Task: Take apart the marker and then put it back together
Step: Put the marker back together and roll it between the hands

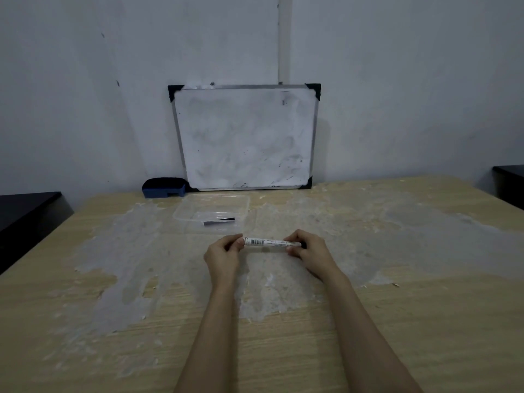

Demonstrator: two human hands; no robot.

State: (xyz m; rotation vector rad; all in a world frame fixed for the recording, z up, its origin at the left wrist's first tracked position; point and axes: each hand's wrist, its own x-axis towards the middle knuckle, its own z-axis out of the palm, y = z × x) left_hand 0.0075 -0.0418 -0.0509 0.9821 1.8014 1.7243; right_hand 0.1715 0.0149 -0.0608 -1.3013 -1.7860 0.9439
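From the head view, the marker (270, 243) is held level just above the table (397, 321), in front of a clear plastic tub (211, 212). Each end is pinched: the left hand (224, 255) is closed on the left end, the right hand (309, 252) on the right end, where something dark shows. This two-ended grip probably suits pulling or twisting the parts. A barcode is printed on the barrel; the remaining print cannot be read.
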